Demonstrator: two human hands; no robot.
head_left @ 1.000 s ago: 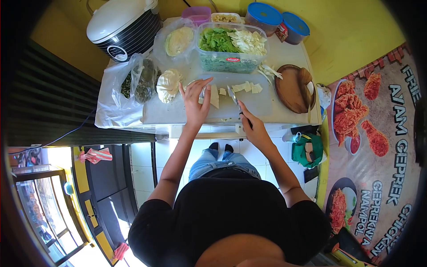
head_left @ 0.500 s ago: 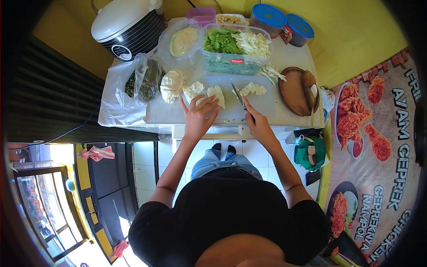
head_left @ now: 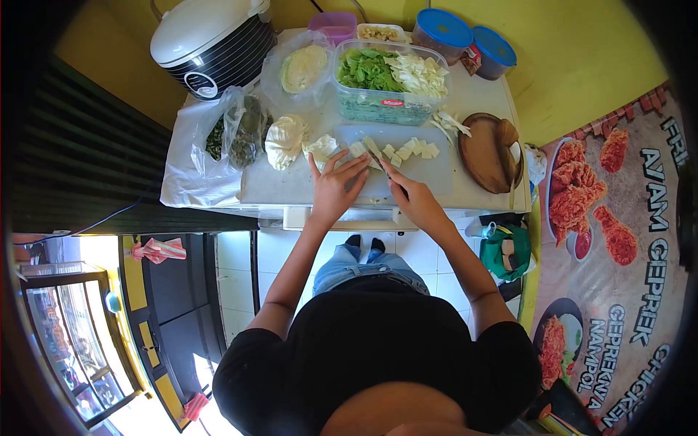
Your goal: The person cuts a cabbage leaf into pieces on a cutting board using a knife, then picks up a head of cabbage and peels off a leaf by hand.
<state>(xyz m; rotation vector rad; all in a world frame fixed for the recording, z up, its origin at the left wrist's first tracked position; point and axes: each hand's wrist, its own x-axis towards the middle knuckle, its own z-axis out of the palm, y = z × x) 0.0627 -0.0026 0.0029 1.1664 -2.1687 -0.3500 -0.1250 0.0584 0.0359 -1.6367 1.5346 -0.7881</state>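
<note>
Now brings the knife [head_left: 378, 161] against the cabbage piece [head_left: 357, 149] on the cutting board [head_left: 430, 174], closer to the left hand [head_left: 339, 190] than before. Grips the knife in the right hand [head_left: 418, 203]; touches the piece with the left hand open, fingers spread. Counting across the table [head_left: 496, 94]: one knife, one wooden dish [head_left: 480, 152], two blue-lidded tubs [head_left: 441, 29].

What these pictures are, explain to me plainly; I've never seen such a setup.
No machine here: these are a person's bare hands. The single view comes from a camera worn on the head, looking forward and down, so the black-shirted body fills the bottom.

On the white table lie a pale cutting board with small cut whitish pieces, a clear plastic box of chopped leaves and a round brown wooden dish.

The right hand holds a dark-handled knife; the left hand, fingers spread, is beside it.
</note>
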